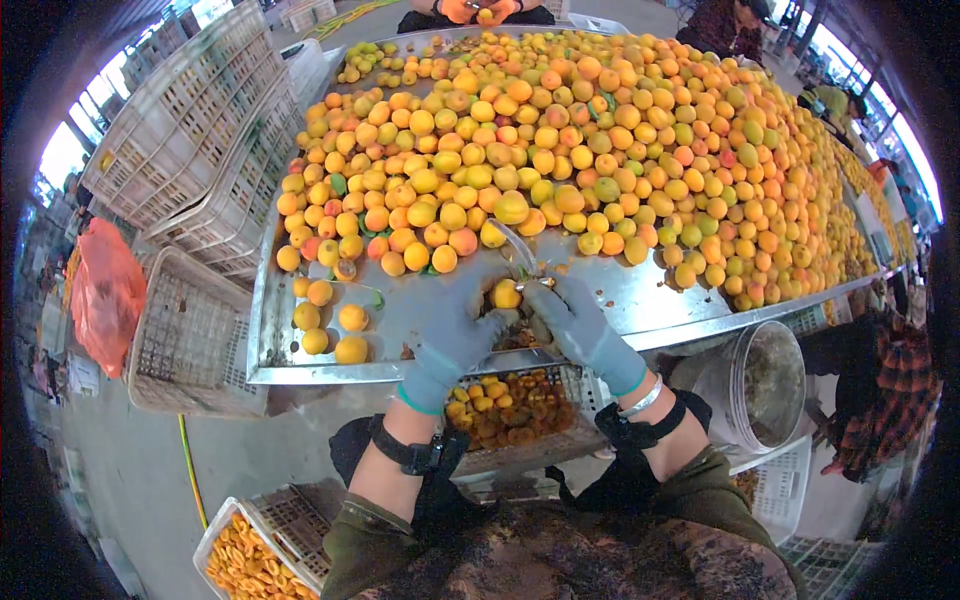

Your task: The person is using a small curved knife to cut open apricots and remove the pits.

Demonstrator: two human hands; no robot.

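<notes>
My gloved left hand (455,330) is closed around an apricot (505,294) over the front of the metal sorting tray (640,312). My gloved right hand (570,320) grips a small curved knife (518,246) by its handle, right beside that fruit, with the blade pointing up and away from me. A wide heap of yellow-orange apricots (640,150) covers much of the tray, and several loose ones (352,350) lie at its front left. Below the tray's front edge, between my forearms, a crate (510,410) holds fruit and darker scraps.
Stacked crates (180,120), an empty crate (190,330) and a red bag (105,290) stand left. A crate of halved fruit (250,555) is lower left, near a yellow hose (188,470). Buckets (765,385) and a co-worker (880,390) are right. A worker's gloved hands (470,12) show across the tray.
</notes>
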